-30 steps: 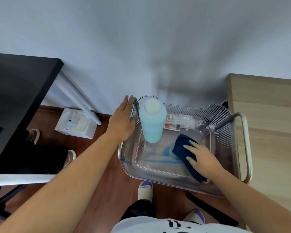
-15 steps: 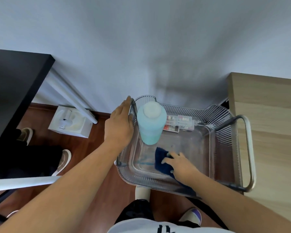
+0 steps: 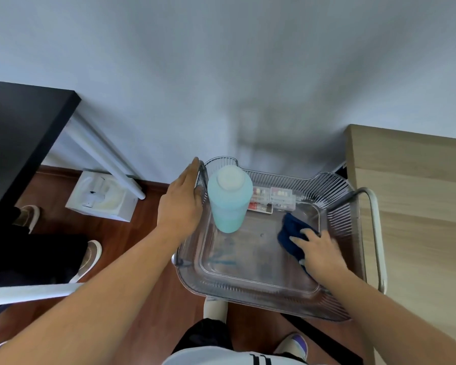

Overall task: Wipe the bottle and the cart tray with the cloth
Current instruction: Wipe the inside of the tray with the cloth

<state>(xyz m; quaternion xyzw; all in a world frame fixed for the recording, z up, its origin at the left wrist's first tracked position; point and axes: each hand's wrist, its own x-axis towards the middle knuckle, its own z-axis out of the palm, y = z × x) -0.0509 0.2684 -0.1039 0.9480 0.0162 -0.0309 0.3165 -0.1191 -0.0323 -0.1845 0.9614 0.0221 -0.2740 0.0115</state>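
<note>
A clear ribbed cart tray (image 3: 250, 281) stands in front of me against the wall. A pale blue bottle (image 3: 229, 204) with a white cap stands upright in its far left corner. My left hand (image 3: 181, 204) grips the tray's left rim, right beside the bottle. My right hand (image 3: 320, 250) presses a dark blue cloth (image 3: 290, 234) flat onto the tray floor at the right side. Blue streaks (image 3: 223, 260) show on the tray floor near the front left.
A small clear box (image 3: 271, 198) with red and white contents lies at the tray's back. The cart's metal handle (image 3: 377, 233) is on the right, beside a wooden cabinet (image 3: 416, 214). A black desk (image 3: 16, 143) and a white box (image 3: 100, 198) are at left.
My right hand has slid the cloth from the tray's middle front over to the right side. The left hand stays on the rim, and the bottle has not moved.
</note>
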